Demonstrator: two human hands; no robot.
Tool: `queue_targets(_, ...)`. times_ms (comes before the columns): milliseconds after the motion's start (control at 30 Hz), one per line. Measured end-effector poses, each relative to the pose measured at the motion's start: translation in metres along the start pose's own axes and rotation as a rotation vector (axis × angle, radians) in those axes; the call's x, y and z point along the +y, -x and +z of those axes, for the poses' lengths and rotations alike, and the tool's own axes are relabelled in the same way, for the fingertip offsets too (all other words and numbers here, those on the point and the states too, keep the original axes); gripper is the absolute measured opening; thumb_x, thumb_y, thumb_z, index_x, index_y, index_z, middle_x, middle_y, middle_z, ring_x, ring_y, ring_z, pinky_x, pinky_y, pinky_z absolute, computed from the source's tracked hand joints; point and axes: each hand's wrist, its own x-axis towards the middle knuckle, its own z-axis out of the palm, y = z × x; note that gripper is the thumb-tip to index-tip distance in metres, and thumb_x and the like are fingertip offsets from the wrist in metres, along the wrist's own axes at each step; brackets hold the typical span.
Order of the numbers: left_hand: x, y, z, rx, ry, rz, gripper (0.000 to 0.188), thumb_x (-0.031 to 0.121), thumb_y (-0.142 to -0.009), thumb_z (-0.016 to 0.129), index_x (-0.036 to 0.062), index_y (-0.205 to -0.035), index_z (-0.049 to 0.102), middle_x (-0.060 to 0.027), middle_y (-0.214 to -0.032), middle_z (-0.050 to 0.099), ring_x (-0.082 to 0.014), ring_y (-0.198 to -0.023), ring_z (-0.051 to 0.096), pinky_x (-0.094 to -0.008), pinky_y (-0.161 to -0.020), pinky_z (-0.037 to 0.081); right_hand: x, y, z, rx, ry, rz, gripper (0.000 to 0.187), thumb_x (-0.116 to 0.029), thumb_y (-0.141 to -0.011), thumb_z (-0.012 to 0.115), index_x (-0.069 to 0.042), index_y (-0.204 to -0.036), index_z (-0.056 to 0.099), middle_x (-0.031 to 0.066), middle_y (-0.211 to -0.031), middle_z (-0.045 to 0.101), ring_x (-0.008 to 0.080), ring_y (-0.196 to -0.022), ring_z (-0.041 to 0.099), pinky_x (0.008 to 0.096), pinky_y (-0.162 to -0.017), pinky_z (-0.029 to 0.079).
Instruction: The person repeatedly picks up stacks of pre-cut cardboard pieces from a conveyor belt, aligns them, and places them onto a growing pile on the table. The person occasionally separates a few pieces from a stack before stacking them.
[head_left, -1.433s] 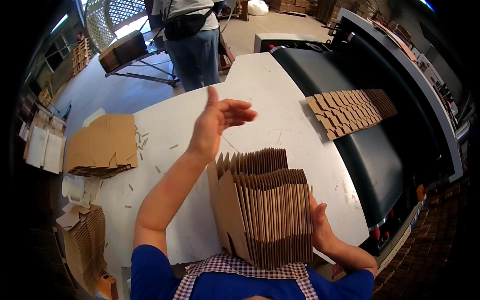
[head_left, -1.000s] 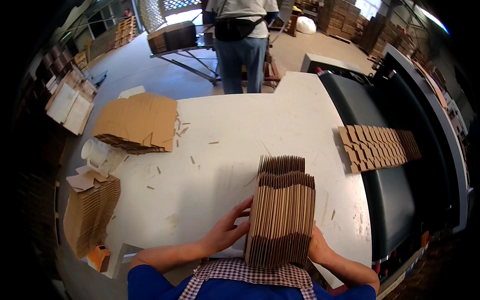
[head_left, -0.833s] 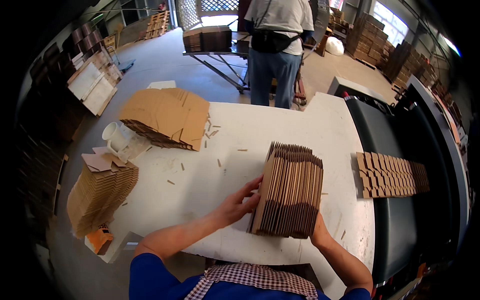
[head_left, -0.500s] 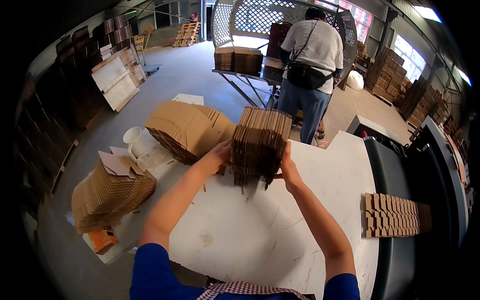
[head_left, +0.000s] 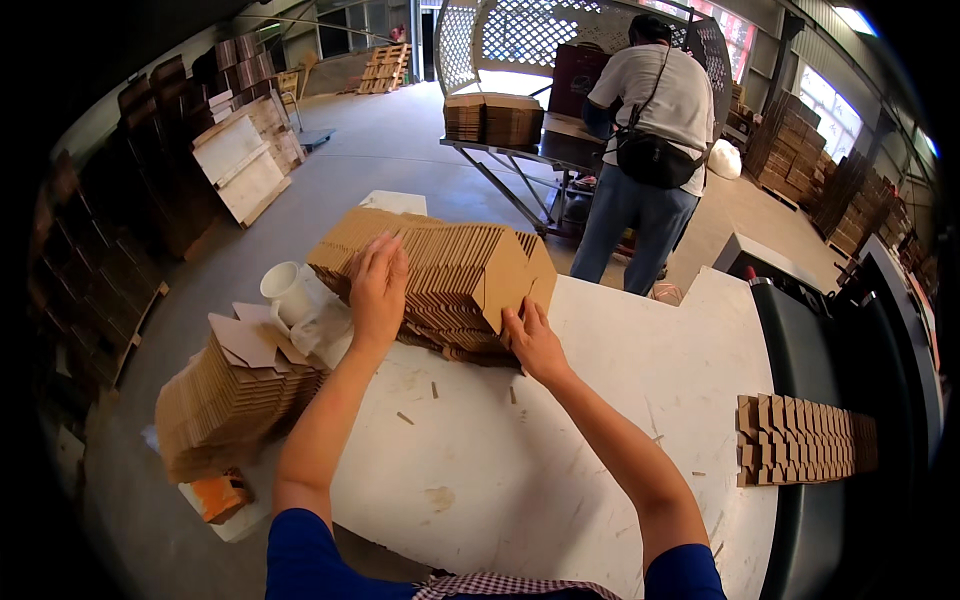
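Observation:
A long row of folded brown cardboard pieces [head_left: 455, 265] stands on edge on the white worktable [head_left: 470, 455], toward its far side. My left hand [head_left: 379, 285] lies on the near upper side of the row, its fingers stretched out along the cardboard edges. At the row's right end my right hand [head_left: 533, 340] presses its fingers flat on the outer face of the last piece. Both hands are open. The thumb of the right hand is partly hidden against the cardboard.
Another cardboard stack [head_left: 235, 400] leans at the table's left, near a white mug [head_left: 287, 294]. To the right, more folded pieces [head_left: 800, 438] lie on a black conveyor belt [head_left: 800, 350]. Beyond the table a person [head_left: 655, 150] works at a bench. Cardboard scraps dot the tabletop.
The block of cardboard between my hands has come down against the row on the table, forming one longer row. My hands have shifted left, and the right one now rests on its end face.

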Motion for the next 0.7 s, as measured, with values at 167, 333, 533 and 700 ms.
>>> queue_targets(167,0.063,0.012,0.003,-0.047,0.084,0.238,0.025,0.019,-0.098,0.061,0.0028,-0.117,0.065,-0.014,-0.127,0.061,-0.0372,-0.121,0.055,-0.0456,-0.104,0.041,0.004,0.001,-0.003,0.024,0.028,0.074,0.08,-0.066,-0.097,0.039,-0.009,-0.153,0.03,0.0258,-0.155,0.033,0.0451,-0.135,0.044,0.0501,-0.108,0.04)
queue_targets(333,0.12,0.04,0.008,-0.214,0.148,0.43,0.024,0.008,-0.089,0.068,0.004,-0.112,0.066,-0.01,-0.122,0.062,-0.0323,-0.11,0.059,-0.0429,-0.097,0.047,0.018,0.019,-0.017,0.071,0.044,0.053,0.079,-0.062,-0.098,0.041,-0.003,-0.151,0.032,0.0277,-0.154,0.035,0.0445,-0.135,0.044,0.0479,-0.11,0.038)
queue_targets(533,0.18,0.101,0.024,-0.368,0.405,0.462,0.032,-0.007,-0.082,0.068,0.0065,-0.112,0.068,-0.0059,-0.107,0.059,-0.0246,-0.093,0.06,-0.0344,-0.081,0.051,0.022,0.073,-0.054,-0.008,-0.111,0.024,0.076,-0.054,-0.1,0.048,0.004,-0.148,0.036,0.0272,-0.147,0.044,0.0411,-0.131,0.049,0.0431,-0.107,0.042)
queue_targets(700,0.241,0.149,0.015,-0.664,0.737,0.154,0.028,-0.005,-0.09,0.062,0.006,-0.115,0.067,-0.0066,-0.108,0.059,-0.0216,-0.094,0.06,-0.0314,-0.08,0.051,0.053,0.175,-0.095,-0.084,-0.336,0.0,0.056,-0.03,-0.103,0.056,0.003,-0.146,0.041,0.0186,-0.133,0.06,0.0251,-0.12,0.058,0.0336,-0.098,0.048)
